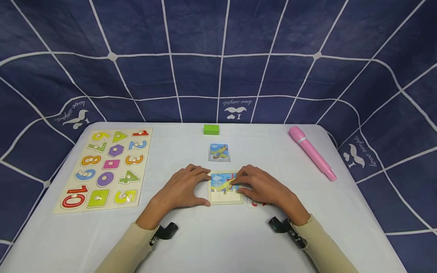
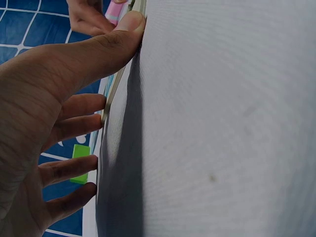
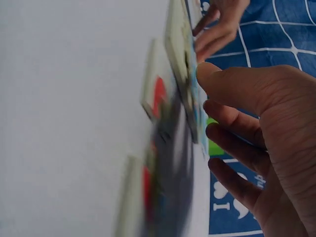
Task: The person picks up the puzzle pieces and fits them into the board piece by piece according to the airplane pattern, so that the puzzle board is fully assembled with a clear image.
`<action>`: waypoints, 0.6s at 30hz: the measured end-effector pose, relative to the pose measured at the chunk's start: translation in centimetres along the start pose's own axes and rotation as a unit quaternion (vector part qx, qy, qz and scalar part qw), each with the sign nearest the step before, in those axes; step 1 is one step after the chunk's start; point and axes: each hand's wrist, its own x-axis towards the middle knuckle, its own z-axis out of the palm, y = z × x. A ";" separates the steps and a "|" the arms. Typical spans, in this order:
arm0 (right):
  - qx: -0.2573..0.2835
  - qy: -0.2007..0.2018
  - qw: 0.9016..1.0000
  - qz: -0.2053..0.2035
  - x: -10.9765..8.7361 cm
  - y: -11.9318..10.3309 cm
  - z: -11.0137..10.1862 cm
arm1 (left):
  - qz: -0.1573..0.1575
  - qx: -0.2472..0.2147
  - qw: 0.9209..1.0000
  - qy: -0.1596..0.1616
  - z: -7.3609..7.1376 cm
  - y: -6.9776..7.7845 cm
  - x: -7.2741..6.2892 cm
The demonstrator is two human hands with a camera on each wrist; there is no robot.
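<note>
A small jigsaw board (image 1: 226,198) with a pale frame lies in front of me on the white table. A yellow aeroplane on blue sky fills its upper part, and a bare pale strip shows along the bottom. My left hand (image 1: 184,187) rests at its left edge, thumb near the lower corner and fingertips by the upper one. From the right, my right hand (image 1: 261,184) reaches over the board, fingertips touching the picture and thumb (image 3: 212,76) at the edge. Beside it, partly hidden under that hand, lie pieces with red marks (image 1: 252,203).
Behind the board lies a small aeroplane picture (image 1: 219,152), with a green block (image 1: 211,129) farther back. A number-and-shape peg board (image 1: 114,177) covers the left side. A pink microphone-shaped stick (image 1: 312,152) lies at the right. Dark blue gridded cloth (image 1: 194,76) hangs behind the table.
</note>
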 end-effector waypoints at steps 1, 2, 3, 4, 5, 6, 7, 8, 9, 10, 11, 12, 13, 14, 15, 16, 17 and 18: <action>0.000 0.000 1.000 0.006 -0.1 0.0 -0.2 | 0.000 0.001 1.000 0.000 0.0 0.0 0.0; 0.001 0.000 1.000 0.013 -0.2 0.1 -0.4 | 0.000 0.002 1.000 0.001 0.0 -0.1 0.0; 0.002 0.000 1.000 0.019 -0.3 0.2 -0.6 | -0.001 0.003 1.000 0.000 0.0 -0.1 0.0; 0.003 0.000 1.000 0.024 -0.5 0.2 -0.8 | -0.003 0.004 1.000 -0.001 0.0 0.0 0.0; 0.003 -0.001 1.000 0.029 -0.7 0.2 -1.0 | -0.005 0.004 1.000 -0.003 0.0 0.0 0.0; 0.002 0.000 0.999 0.033 -0.9 0.3 -1.2 | -0.006 0.004 1.000 -0.003 0.0 0.0 0.0; -0.001 0.001 0.999 0.037 -1.1 0.3 -1.4 | -0.008 0.003 1.000 -0.005 0.0 0.0 0.1; -0.001 0.004 0.999 0.040 -1.3 0.4 -1.5 | -0.010 0.003 1.000 -0.007 0.0 0.0 0.1; -0.002 0.007 0.999 0.044 -1.6 0.4 -1.7 | -0.011 0.002 1.000 -0.009 0.0 0.1 0.1; -0.003 0.010 0.999 0.047 -1.8 0.4 -1.9 | -0.010 0.001 1.000 -0.008 0.0 0.1 0.1; -0.003 0.012 0.999 0.051 -2.1 0.4 -2.1 | -0.010 0.000 1.000 -0.008 -0.1 0.1 0.1; -0.003 0.015 0.998 0.056 -2.3 0.4 -2.2 | -0.010 0.000 1.000 -0.008 -0.1 0.1 0.1; -0.001 0.017 0.998 0.059 -2.6 0.4 -2.3 | -0.012 0.001 1.000 -0.010 -0.1 0.1 0.1; 0.000 0.019 0.998 0.062 -2.8 0.4 -2.4 | -0.012 0.001 1.000 -0.010 -0.1 0.0 0.1; 0.001 0.021 0.998 0.064 -3.1 0.4 -2.5 | -0.012 0.001 1.000 -0.010 -0.1 0.0 0.1; 0.004 0.022 0.998 0.067 -3.3 0.5 -2.5 | -0.012 0.001 1.000 -0.009 -0.1 0.0 0.1; 0.006 0.024 0.997 0.070 -3.5 0.5 -2.5 | -0.012 0.002 1.000 -0.010 -0.1 0.0 0.1; 0.006 0.026 0.997 0.072 -3.7 0.5 -2.5 | -0.011 0.002 1.000 -0.009 -0.1 0.0 0.1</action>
